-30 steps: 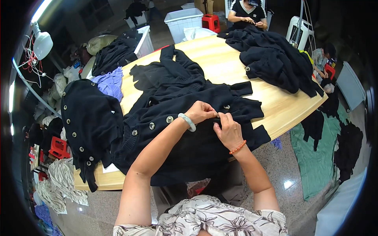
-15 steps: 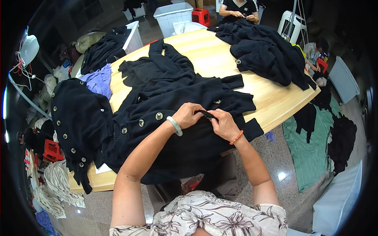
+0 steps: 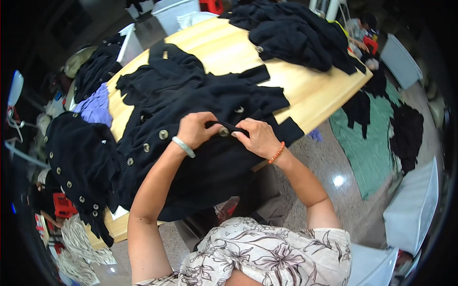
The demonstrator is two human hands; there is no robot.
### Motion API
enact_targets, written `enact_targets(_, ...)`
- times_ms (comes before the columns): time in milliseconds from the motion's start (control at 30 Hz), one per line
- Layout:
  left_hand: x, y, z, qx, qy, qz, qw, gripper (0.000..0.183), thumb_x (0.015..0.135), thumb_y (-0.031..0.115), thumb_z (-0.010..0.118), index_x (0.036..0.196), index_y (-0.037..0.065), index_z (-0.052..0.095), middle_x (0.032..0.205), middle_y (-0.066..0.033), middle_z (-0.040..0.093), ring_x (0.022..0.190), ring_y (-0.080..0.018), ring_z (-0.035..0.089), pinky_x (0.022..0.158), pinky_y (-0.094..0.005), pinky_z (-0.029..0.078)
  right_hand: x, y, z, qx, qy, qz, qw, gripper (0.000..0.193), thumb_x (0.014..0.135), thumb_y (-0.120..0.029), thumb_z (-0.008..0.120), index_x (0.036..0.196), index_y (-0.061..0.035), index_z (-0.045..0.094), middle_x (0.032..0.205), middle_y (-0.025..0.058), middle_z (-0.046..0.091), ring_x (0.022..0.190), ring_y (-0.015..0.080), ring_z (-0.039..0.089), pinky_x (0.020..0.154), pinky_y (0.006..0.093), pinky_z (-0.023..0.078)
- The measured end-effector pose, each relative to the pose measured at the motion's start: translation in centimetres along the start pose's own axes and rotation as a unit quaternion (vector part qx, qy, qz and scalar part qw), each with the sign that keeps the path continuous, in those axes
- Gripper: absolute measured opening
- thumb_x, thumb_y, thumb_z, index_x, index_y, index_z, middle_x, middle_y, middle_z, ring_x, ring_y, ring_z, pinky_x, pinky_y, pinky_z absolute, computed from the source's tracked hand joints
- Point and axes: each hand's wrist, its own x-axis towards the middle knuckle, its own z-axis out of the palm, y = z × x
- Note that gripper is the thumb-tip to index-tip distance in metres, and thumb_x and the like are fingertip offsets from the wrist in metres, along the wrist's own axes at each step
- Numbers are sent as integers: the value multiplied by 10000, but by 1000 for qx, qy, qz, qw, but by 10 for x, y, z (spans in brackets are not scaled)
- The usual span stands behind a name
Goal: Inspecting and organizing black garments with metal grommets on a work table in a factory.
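Note:
A black knitted cardigan (image 3: 191, 176) with large metallic-looking buttons is spread over the near side of the table and hangs past its edge. My left hand (image 3: 197, 130), below a pale bangle on the wrist, pinches the cardigan's front edge. Close by on the right, my right hand (image 3: 258, 138) grips the same edge between thumb and fingers; an orange bead bracelet circles that wrist. A button (image 3: 223, 132) shows between the two hands, by the left fingertips. More buttons (image 3: 163, 134) run along the edge to the left.
On the wooden table (image 3: 315, 95) lie another buttoned black garment (image 3: 81, 152) at left, purple cloth (image 3: 97, 106) and a black pile (image 3: 296, 40) at the far right. White bins (image 3: 411, 205) and green cloth (image 3: 365, 148) are on the floor at right. A person (image 3: 358, 31) sits beyond the table.
The view has shifted, so the table appears further up and left. My hands have moved slightly apart along the cardigan edge, and a button now shows between them.

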Motion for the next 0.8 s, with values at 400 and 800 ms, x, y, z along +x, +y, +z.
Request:
enact_targets(400, 62, 34, 72, 140, -6, 69, 988, 211, 872, 112, 619, 1052, 50, 710, 1004, -130, 673, 970, -332, 648, 853, -415, 529, -18, 9, -11, -117, 21, 3, 993, 144, 880, -170, 656, 970, -59, 637, 909, 134, 620, 736, 360, 671, 642, 449, 549)
enact_targets(800, 65, 35, 61, -195, -111, -84, 971, 127, 793, 85, 771, 827, -26, 720, 773, -79, 714, 684, -116, 649, 657, -246, 533, -17, 13, -16, -84, 90, 0, 992, 114, 815, -58, 666, 919, -36, 628, 889, 130, 641, 779, 352, 666, 654, 415, 541)
